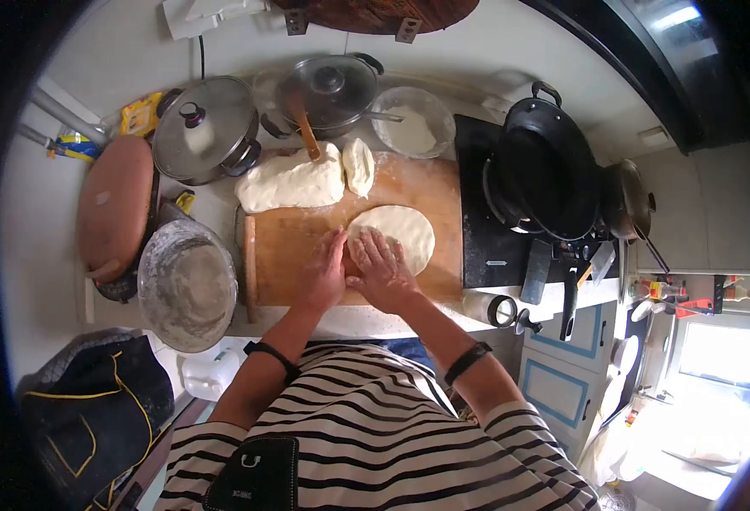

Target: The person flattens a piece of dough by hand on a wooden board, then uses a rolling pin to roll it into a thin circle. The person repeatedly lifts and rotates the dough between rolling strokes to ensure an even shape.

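Note:
A flat round of pale dough lies on the wooden board. My right hand rests on its lower left part, fingers stretched out and slightly apart. Beside it, my left hand is at the dough's left edge with its fingers extended; whether it touches the dough is unclear. Behind them on the board lie a large lump of dough and a smaller cut piece. A wooden handle leans over the large lump.
A rolling pin lies along the board's left edge. Left of it stands a floury bowl. Lidded pots and a bowl of flour stand behind. On the right are a black wok, a cleaver and a jar.

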{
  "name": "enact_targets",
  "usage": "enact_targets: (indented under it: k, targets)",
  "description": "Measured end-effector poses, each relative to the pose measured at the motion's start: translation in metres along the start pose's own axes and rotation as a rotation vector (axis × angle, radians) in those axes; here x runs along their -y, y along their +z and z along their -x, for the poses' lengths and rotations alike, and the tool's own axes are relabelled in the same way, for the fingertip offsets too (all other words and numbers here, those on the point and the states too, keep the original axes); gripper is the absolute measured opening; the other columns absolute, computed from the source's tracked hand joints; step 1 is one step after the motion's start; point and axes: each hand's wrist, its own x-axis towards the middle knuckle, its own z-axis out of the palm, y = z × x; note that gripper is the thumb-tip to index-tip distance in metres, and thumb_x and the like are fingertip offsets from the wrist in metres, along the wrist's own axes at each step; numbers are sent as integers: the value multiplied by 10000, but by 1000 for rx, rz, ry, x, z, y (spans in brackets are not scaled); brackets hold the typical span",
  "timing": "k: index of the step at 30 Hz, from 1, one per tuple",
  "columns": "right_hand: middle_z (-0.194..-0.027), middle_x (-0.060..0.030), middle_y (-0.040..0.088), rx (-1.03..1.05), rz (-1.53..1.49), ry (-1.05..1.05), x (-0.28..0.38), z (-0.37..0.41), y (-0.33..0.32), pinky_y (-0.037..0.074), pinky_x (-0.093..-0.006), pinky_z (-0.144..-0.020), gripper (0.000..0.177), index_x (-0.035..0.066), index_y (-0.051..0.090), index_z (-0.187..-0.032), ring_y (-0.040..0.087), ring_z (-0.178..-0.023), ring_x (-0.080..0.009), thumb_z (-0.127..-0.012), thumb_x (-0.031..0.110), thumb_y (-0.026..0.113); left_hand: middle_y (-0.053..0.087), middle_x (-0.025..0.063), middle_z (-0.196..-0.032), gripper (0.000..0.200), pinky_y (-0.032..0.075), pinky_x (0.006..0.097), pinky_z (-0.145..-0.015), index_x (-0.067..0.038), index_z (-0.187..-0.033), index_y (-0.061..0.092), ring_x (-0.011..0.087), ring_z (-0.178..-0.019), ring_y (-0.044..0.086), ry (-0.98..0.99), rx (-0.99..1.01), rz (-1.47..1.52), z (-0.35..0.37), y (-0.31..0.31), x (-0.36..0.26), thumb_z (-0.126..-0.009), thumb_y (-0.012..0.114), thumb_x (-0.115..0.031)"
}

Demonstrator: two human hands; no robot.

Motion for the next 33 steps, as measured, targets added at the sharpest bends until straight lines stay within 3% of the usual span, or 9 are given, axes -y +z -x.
enact_targets:
  k: [2, 9, 12, 15, 21, 27, 33]
  targets:
    - [-1615, -196, 260, -6, 100, -58, -12, -5, 7, 196, -625, -1182, 693, 46, 295, -1542, 198, -1513, -380, -1007, 457, 454, 476, 175, -1473, 616, 406, 466, -1117, -32, -1438, 431, 386, -1340, 468, 18, -20, -19, -2, 0, 6, -839, 562, 32]
    - [-1604, -215, 281, -275, 91, -50, -21, -23, 11, 258, -607, -1155, 705, -36, 344, -1497, 242, -1497, -380, -987, 428, 492, 519, 198, -1420, 491, 398, 471, -1113, -2, -1355, 503, 381, -1317, 491, 130, -64, -121, -7, 2, 7, -867, 549, 12]
    - [-1598, -220, 291, -186, 29, 11, -23, -31, 7, 259, -604, -1158, 724, -41, 351, -1492, 260, -1489, -384, -990, 462, 489, 529, 200, -1407, 437, 389, 478, -1116, 8, -1309, 539, 375, -1317, 494, 156, -77, -159, -5, 7, 7, -873, 550, -4]
    - [-1596, -220, 297, -268, 68, 10, -28, -34, 6, 256, -601, -1161, 742, -38, 353, -1493, 266, -1486, -391, -987, 485, 496, 533, 192, -1406, 402, 379, 482, -1122, 9, -1289, 554, 376, -1319, 492, 177, -77, -174, -5, 5, 9, -889, 546, -25]
    - [-1591, -226, 304, -178, -39, 89, -37, -41, -4, 261, -576, -1165, 782, -39, 349, -1495, 274, -1487, -373, -961, 499, 541, 529, 178, -1419, 363, 370, 487, -1128, -1, -1281, 564, 370, -1331, 485, 151, -49, -219, -4, 7, 8, -926, 516, -53]
    - [-1591, -241, 295, -217, -70, 53, -43, -43, 0, 259, -586, -1161, 780, -48, 347, -1492, 270, -1488, -371, -956, 473, 567, 514, 176, -1441, 352, 370, 492, -1127, -14, -1282, 566, 364, -1344, 476, 165, -58, -229, -6, 8, 9, -937, 507, -54]
    - [-1584, -242, 309, -269, -37, 144, -39, -27, 1, 258, -597, -1157, 782, -51, 355, -1486, 276, -1484, -377, -948, 471, 578, 522, 172, -1425, 346, 367, 491, -1128, -8, -1274, 569, 362, -1344, 472, 155, -52, -213, -4, 4, 3, -935, 512, -46]
